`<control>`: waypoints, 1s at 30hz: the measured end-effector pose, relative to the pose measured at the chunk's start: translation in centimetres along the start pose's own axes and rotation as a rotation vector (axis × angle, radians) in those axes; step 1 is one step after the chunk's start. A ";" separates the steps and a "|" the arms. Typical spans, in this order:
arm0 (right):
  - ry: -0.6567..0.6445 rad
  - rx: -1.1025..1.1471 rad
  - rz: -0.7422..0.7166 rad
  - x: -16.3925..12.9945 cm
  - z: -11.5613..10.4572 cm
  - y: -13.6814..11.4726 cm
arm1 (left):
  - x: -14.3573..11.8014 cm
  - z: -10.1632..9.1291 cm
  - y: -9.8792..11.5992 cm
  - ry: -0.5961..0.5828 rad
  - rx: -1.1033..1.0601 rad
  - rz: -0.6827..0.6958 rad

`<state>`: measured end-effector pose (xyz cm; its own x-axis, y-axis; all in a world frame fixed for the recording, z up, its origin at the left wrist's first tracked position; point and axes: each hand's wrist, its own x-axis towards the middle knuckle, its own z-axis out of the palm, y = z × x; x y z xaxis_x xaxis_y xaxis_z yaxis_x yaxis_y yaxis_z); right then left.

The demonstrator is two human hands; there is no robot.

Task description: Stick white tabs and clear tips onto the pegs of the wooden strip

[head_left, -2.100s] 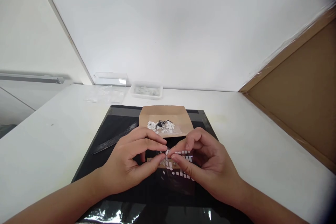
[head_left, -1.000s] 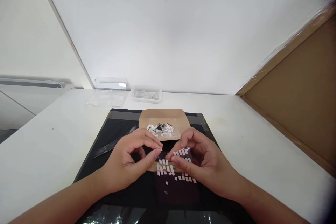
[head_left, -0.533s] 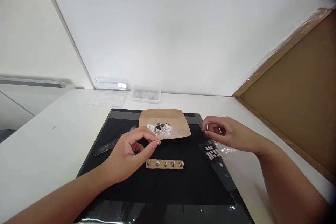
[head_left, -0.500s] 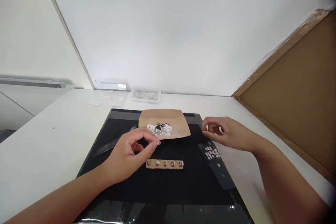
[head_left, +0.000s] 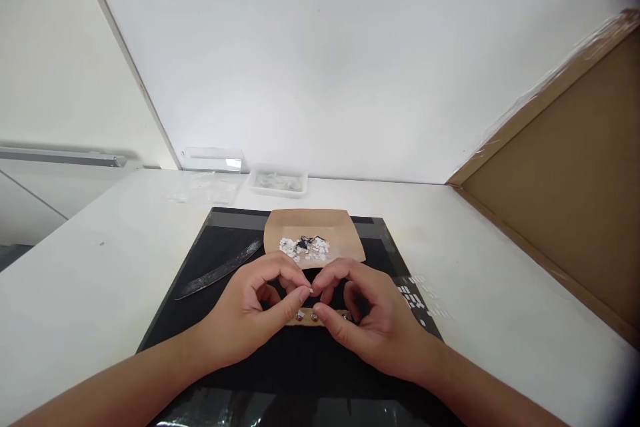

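My left hand [head_left: 245,303] is closed in a pinch, with a tiny white piece [head_left: 311,291] at the tips of thumb and index finger. Facing it, my right hand [head_left: 377,313] has its thumb and curled index finger apart, the index fingertip close beside the white piece. Below the fingertips lies a tan strip [head_left: 299,321] with a row of shiny round studs, partly covered by both hands. A small white bit shows at one stud. Behind the hands, a brown paper tray [head_left: 345,227] holds white and black scraps [head_left: 304,247].
A black mat [head_left: 300,373] covers the middle of the white table. On it, a long dark file-like strip [head_left: 220,272] lies left; small white rectangles [head_left: 410,297] sit on a dark sheet at right. A clear plastic box [head_left: 279,181] stands behind, a cardboard panel [head_left: 560,147] at right.
My right hand has come in from the right edge of the mat to meet my left hand above the strip. The left hand, still pinching, has shifted slightly right and down.
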<state>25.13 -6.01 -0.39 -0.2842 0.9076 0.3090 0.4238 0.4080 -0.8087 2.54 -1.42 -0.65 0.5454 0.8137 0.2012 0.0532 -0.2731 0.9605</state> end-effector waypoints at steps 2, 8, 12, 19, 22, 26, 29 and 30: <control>0.010 0.055 0.001 0.0 0.1 0.4 | -0.2 0.2 0.0 -0.008 -0.039 0.000; -0.009 0.137 -0.057 0.4 -0.2 1.2 | -0.2 0.4 0.1 -0.023 -0.122 -0.041; 0.018 0.170 -0.074 0.5 0.2 1.2 | -0.1 0.4 0.2 -0.029 -0.107 -0.048; 0.049 0.146 -0.081 0.2 0.5 1.5 | -0.2 0.4 0.3 -0.023 -0.120 -0.072; 0.034 0.106 -0.102 0.2 0.4 1.3 | -0.2 0.4 0.3 -0.034 -0.118 -0.084; 0.010 0.019 -0.164 0.3 0.1 0.7 | -0.2 0.3 0.1 -0.064 -0.130 -0.103; -0.020 -0.030 -0.194 0.4 -0.4 0.2 | -0.1 0.1 0.1 -0.080 -0.118 -0.106; -0.031 -0.045 -0.195 0.4 -0.7 0.0 | -0.1 -0.1 0.2 -0.095 -0.106 -0.112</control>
<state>25.63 -5.59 0.03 -0.3903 0.8079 0.4415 0.3958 0.5802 -0.7119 2.45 -1.50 -0.47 0.6174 0.7828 0.0772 0.0325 -0.1234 0.9918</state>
